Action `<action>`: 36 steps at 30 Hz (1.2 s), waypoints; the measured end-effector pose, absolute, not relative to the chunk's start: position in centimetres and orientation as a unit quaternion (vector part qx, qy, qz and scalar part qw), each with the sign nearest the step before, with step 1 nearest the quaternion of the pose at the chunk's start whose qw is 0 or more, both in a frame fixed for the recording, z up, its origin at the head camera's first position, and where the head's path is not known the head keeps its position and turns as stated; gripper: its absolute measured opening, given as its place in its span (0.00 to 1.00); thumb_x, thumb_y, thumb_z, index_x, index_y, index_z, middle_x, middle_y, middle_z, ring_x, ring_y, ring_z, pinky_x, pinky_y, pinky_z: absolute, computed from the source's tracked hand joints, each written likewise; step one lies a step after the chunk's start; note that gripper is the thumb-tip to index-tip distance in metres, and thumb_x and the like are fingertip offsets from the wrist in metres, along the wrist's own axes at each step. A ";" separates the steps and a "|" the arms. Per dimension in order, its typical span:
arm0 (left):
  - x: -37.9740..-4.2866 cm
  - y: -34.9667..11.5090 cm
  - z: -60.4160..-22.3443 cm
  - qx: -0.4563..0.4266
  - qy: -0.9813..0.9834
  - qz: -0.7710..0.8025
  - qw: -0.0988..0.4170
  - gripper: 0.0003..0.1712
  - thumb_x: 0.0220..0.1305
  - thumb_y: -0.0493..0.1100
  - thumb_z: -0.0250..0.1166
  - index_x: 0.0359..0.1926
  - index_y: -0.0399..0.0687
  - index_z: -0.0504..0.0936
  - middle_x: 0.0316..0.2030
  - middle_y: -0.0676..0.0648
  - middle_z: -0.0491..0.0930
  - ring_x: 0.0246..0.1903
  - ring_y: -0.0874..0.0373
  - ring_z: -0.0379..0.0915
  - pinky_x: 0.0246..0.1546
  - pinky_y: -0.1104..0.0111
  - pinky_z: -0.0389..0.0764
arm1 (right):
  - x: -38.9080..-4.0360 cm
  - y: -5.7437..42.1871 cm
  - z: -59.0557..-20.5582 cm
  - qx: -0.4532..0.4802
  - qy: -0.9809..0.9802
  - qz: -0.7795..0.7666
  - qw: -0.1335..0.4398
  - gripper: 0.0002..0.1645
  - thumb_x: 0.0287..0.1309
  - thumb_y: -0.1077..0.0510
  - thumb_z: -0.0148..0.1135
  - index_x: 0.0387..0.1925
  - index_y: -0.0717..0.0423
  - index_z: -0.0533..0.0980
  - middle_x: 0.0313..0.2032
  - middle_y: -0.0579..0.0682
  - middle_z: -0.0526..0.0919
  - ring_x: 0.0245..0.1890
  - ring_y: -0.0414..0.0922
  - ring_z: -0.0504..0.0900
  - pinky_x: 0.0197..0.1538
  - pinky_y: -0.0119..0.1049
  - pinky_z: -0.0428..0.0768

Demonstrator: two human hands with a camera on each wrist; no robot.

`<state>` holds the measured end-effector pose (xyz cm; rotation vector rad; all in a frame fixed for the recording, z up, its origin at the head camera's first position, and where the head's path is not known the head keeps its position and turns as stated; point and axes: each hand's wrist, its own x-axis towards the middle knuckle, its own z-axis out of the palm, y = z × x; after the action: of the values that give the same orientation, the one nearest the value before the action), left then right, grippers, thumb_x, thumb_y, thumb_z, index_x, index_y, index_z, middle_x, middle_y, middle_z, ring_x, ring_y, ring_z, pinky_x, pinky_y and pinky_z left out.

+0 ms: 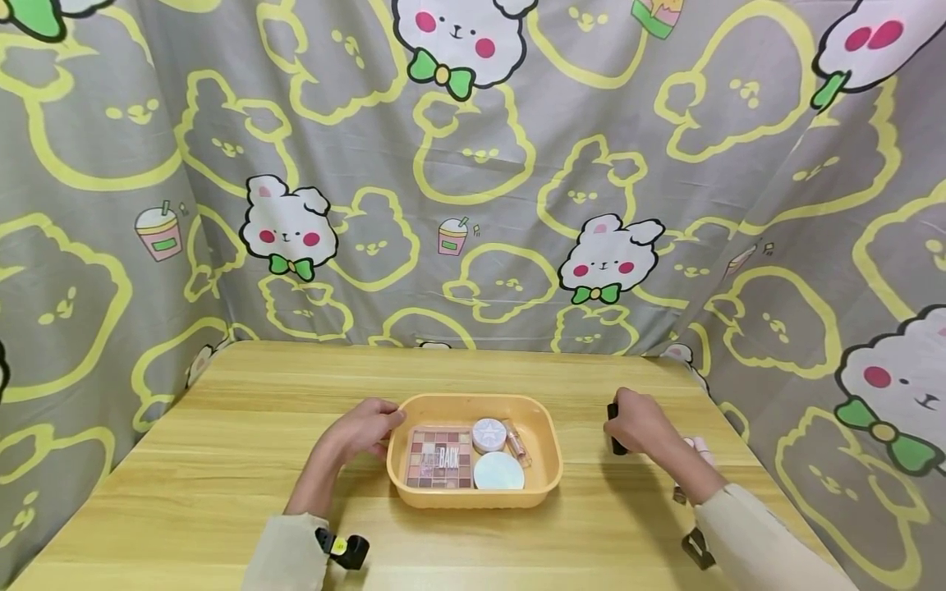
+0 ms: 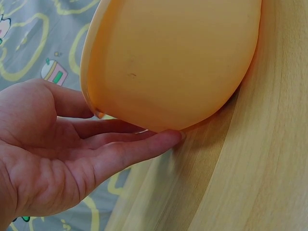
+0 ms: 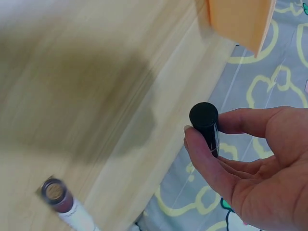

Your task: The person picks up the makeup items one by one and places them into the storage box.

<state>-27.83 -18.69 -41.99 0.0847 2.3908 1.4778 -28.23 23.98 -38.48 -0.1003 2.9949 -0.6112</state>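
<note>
A yellow-orange plastic basket sits mid-table. Inside are an eyeshadow palette lettered "BACK", a round compact with a star, a plain pale round compact and a slim pinkish tube. My left hand grips the basket's left rim, its thumb along the outer wall. To the right of the basket, my right hand pinches a black cylindrical tube between thumb and fingers, above the table. White lettering shows on the tube's side.
On the right side of the wooden table, partly behind my right forearm, lie white-pink items and a small brownish piece. A tube with a dark brown end shows in the right wrist view. Patterned grey curtains enclose the table.
</note>
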 end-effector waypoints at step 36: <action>-27.8 -18.7 -42.0 0.026 0.832 0.528 0.166 0.25 0.79 0.42 0.49 0.67 0.27 0.71 0.53 0.37 0.82 0.49 0.50 0.81 0.40 0.57 0.87 | -27.5 17.9 -36.3 -0.066 0.970 -0.234 0.005 0.25 0.53 0.62 0.63 0.55 0.62 0.73 0.22 0.50 0.81 0.19 0.43 0.79 0.24 0.36 0.74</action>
<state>-27.83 -18.71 -42.03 0.0730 2.3690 1.5040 -27.48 17.93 -36.33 -0.2076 3.0370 -0.7310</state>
